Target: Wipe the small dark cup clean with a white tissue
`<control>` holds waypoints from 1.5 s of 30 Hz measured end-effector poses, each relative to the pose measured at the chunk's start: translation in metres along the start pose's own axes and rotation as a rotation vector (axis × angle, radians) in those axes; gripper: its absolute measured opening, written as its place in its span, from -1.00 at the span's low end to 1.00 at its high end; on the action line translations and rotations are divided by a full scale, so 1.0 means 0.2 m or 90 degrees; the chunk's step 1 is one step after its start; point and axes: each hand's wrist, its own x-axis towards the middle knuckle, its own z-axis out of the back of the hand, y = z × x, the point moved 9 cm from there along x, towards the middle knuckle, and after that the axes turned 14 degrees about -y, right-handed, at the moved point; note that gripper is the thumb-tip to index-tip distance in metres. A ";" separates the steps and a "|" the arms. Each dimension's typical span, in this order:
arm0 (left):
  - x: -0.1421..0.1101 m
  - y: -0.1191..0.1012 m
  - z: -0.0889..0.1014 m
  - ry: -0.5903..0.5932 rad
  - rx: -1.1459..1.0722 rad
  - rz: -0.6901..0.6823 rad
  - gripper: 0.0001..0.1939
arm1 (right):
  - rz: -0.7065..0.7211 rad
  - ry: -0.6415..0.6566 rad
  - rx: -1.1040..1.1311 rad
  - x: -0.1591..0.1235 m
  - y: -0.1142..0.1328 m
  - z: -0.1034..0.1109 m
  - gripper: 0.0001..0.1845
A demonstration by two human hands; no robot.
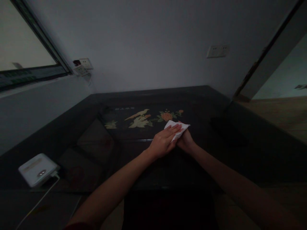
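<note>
A small white piece of tissue or cloth [170,123] is held between my two hands, above the dark tabletop's flower picture. My left hand [161,142] lies across the near side of it, fingers fairly straight and close together, pressing the white piece against the other hand. From behind and below, my right hand [185,139] supports it; its fingers are mostly hidden by the folds. The hands meet near the middle of the table [203,159]. Whether the white piece is paper or fabric I cannot tell.
A white box-shaped device [38,169] with a cable [38,201] stands at the table's left. Wall sockets are at left [85,64] and right [218,51]. A dark flat object [227,131] lies on the right side. A window [26,38] is upper left.
</note>
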 end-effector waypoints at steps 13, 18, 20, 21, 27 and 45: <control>-0.07 0.29 0.08 -0.092 0.026 0.228 -0.56 | -0.026 0.064 -0.085 -0.06 -0.02 -0.05 -0.63; -0.08 0.31 0.11 -0.121 0.019 0.237 -0.48 | -0.033 0.058 -0.084 -0.07 0.00 -0.06 -0.58; -0.08 0.31 0.13 -0.136 0.013 0.235 -0.47 | -0.045 0.052 -0.076 -0.08 0.01 -0.07 -0.56; -0.08 0.31 0.14 -0.143 0.010 0.233 -0.47 | -0.046 0.047 -0.071 -0.08 0.02 -0.07 -0.55; -0.10 0.26 0.14 -0.147 0.006 0.216 -0.49 | 0.006 0.062 -0.029 -0.08 0.11 -0.08 -0.56; -0.06 0.25 0.12 -0.135 -0.043 0.220 -0.52 | -0.047 0.085 -0.076 -0.07 -0.01 -0.07 -0.63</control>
